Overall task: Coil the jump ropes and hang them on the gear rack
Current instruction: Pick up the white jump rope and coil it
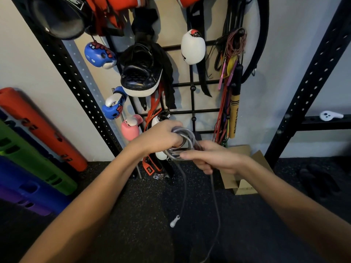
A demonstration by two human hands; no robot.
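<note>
L hand (161, 135) fisted thru a grey rope (182, 143) coil, R hand (209, 158) pinching the coil's lower edge. Held in front of the rack (192, 84), w/ two loose ends dangling toward the floor (133, 205).

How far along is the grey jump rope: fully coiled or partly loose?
Partly coiled. Several loops of the grey jump rope are gathered between the left hand and right hand, while two strands hang down, one ending in a white end piece.

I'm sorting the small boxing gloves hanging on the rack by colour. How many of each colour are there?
Blue: 2
White: 1
Pink: 1
Total: 4 small gloves on the gear rack
</note>
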